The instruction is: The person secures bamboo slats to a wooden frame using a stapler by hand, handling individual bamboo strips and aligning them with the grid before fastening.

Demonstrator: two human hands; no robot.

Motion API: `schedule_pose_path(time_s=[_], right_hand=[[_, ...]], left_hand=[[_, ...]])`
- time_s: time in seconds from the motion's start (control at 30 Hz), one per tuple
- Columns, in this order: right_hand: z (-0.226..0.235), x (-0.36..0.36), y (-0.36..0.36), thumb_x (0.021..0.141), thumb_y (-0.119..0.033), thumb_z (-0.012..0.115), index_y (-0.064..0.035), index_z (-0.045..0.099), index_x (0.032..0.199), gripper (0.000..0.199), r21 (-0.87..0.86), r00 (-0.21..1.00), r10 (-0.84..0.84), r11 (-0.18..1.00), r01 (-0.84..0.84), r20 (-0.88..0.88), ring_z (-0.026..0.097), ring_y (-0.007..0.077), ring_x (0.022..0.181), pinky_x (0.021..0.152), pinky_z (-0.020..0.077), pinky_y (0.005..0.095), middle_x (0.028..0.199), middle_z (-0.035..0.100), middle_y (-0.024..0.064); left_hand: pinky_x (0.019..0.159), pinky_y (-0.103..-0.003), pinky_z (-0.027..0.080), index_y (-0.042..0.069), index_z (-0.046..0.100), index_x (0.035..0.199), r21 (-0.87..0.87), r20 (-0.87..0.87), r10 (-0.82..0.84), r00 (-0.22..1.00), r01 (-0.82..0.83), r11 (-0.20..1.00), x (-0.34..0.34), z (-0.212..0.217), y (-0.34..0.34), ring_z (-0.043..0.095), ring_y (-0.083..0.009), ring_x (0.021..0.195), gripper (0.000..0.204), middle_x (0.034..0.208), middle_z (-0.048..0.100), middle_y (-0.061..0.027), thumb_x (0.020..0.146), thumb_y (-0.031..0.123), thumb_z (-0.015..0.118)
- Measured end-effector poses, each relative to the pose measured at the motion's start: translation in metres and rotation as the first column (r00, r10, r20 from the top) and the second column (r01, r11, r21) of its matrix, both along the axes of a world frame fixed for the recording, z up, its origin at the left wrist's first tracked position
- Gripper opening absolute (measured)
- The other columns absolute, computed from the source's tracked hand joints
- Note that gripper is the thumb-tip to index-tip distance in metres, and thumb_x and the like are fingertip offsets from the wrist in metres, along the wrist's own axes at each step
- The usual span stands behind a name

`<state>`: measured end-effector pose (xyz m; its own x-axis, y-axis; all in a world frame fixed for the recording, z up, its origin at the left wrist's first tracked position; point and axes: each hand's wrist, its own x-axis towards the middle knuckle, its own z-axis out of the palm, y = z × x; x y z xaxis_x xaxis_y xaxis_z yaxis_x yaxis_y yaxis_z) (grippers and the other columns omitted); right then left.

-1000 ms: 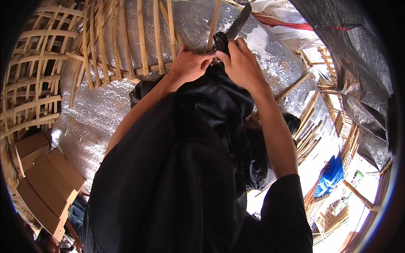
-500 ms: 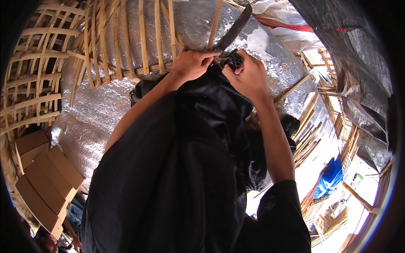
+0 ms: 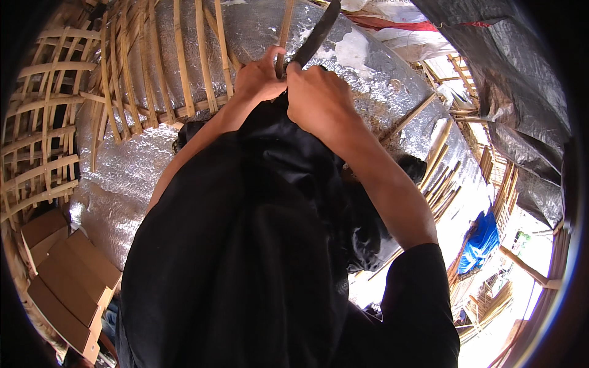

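My right hand (image 3: pixel 322 101) is closed at the base of a large dark-bladed knife (image 3: pixel 316 38), whose blade points up and away to the right. Its handle is hidden behind my fingers. Close beside it, my left hand (image 3: pixel 259 81) is closed around a narrow bamboo strip (image 3: pixel 284 35), which stands out past the fingers toward the far side. The blade lies just right of the strip; whether they touch I cannot tell. Both hands meet above the black cloth (image 3: pixel 245 214) over my lap.
Split bamboo slats (image 3: pixel 181 55) form a frame at far left, near a woven bamboo lattice (image 3: pixel 52 104). Silver foil sheeting (image 3: pixel 126 178) covers the ground. Cardboard boxes (image 3: pixel 70 276) stand at lower left. Bamboo sticks (image 3: pixel 438 184), a blue tarp (image 3: pixel 481 242) and grey plastic sheeting (image 3: pixel 491 73) are on the right.
Both hands have shifted left and slightly up with the knife and the strip. My right hand has turned over, hiding the black ridged piece that showed in it before.
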<state>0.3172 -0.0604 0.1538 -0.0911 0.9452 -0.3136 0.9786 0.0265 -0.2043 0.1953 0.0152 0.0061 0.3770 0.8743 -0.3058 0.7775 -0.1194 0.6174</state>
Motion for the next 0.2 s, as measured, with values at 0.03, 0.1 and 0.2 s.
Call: schedule_pose_path(time_s=[0.03, 0.1, 0.2], right_hand=[[-0.003, 0.006, -0.002, 0.082, -0.007, 0.068, 0.0032, 0.069, 0.102, 0.022, -0.002, 0.999, 0.050, 0.999, -0.050, -0.005, 0.075, 0.0446, 0.089, 0.079, 0.0613, 0.0504, 0.089, 0.074, 0.0256], [-0.017, 0.019, -0.010, 0.082, -0.002, 0.068, 0.0035, 0.074, 0.090, 0.012, 0.062, 0.993, 0.110, 0.992, -0.107, -0.047, 0.076, 0.0442, 0.087, 0.076, 0.0628, 0.0468, 0.090, 0.075, 0.0235], [-0.034, 0.028, -0.025, 0.081, -0.004, 0.071, -0.0006, 0.077, 0.097, 0.018, 0.174, 0.981, 0.085, 0.983, -0.055, -0.175, 0.076, 0.0453, 0.085, 0.076, 0.0624, 0.0488, 0.086, 0.075, 0.0238]], left_hand=[[0.101, -0.048, 0.048, 0.028, 0.042, 0.144, -0.002, 0.004, 0.000, 1.000, 0.000, 1.000, 0.003, 0.003, 0.001, 0.075, -0.0325, 0.105, 0.070, 0.097, 0.079, -0.0053, 0.089, 0.056, 0.076], [0.102, -0.048, 0.048, 0.028, 0.042, 0.145, -0.095, 0.001, 0.036, 0.999, -0.036, 0.995, 0.006, 0.005, 0.004, 0.075, -0.0314, 0.107, 0.073, 0.098, 0.079, -0.0062, 0.087, 0.054, 0.079], [0.106, -0.052, 0.047, 0.030, 0.041, 0.148, 0.074, -0.059, 0.001, 0.998, 0.003, 0.997, -0.007, -0.007, 0.004, 0.075, -0.0317, 0.106, 0.075, 0.101, 0.080, -0.0064, 0.087, 0.058, 0.075]])
